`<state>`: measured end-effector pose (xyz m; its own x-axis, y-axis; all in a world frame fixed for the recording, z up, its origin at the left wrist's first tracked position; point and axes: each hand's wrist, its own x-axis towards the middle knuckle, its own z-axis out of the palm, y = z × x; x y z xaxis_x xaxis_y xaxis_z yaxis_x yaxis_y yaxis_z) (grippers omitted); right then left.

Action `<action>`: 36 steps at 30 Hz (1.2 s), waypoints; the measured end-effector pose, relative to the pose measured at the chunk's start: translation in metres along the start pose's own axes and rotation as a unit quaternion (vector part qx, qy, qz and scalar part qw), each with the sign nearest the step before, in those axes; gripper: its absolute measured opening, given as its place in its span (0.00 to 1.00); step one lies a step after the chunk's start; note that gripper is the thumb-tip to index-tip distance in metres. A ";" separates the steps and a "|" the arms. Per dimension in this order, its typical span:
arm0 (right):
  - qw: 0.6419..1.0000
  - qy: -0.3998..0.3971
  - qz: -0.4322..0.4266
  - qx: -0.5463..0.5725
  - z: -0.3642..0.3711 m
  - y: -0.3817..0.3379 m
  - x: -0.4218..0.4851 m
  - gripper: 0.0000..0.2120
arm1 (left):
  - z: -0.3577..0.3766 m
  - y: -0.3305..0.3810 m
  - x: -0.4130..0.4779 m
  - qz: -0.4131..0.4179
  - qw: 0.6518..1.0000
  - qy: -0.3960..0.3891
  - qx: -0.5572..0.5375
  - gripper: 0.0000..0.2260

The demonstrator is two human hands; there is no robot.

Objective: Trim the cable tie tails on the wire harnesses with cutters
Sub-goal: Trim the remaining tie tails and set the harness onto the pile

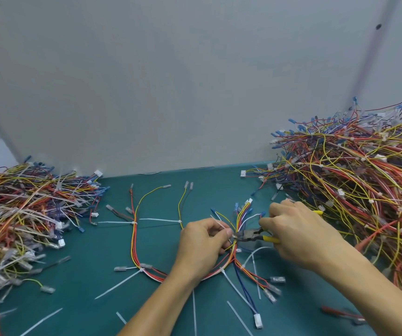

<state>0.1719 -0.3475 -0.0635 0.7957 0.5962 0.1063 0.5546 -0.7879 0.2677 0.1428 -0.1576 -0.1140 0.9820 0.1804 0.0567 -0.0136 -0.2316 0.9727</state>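
Note:
A wire harness point(135, 238) of red, yellow and white wires lies spread on the green table point(93, 275), with white cable tie tails point(120, 283) sticking out from it. My left hand point(201, 246) pinches the harness and a white tie tail near the bundle's middle. My right hand point(297, 234) grips yellow-handled cutters point(252, 234). The dark jaws point left and sit at the tie right beside my left fingertips.
A big heap of harnesses point(355, 183) fills the right side and another heap point(23, 214) the left. Cut white tie pieces point(41, 321) lie scattered on the near table. A grey wall point(171, 81) stands right behind the table.

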 end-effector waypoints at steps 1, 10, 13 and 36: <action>1.000 -0.002 0.000 0.002 0.000 -0.001 0.000 0.12 | 0.000 0.000 0.000 0.001 1.000 -0.001 0.000 0.09; 1.000 -0.015 0.016 0.020 0.000 -0.004 0.000 0.11 | -0.001 -0.001 0.000 0.007 1.000 -0.003 0.001 0.09; 0.999 -0.029 0.027 0.027 -0.002 -0.004 -0.001 0.11 | 0.000 -0.001 0.000 0.006 1.000 -0.002 0.002 0.09; 0.994 -0.037 0.070 0.082 0.005 0.020 -0.001 0.08 | -0.005 0.013 -0.004 0.027 0.997 0.005 -0.079 0.10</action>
<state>0.1836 -0.3651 -0.0631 0.8798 0.4717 0.0593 0.4654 -0.8800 0.0951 0.1377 -0.1566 -0.1005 0.9772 0.1806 0.1120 -0.0973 -0.0884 0.9913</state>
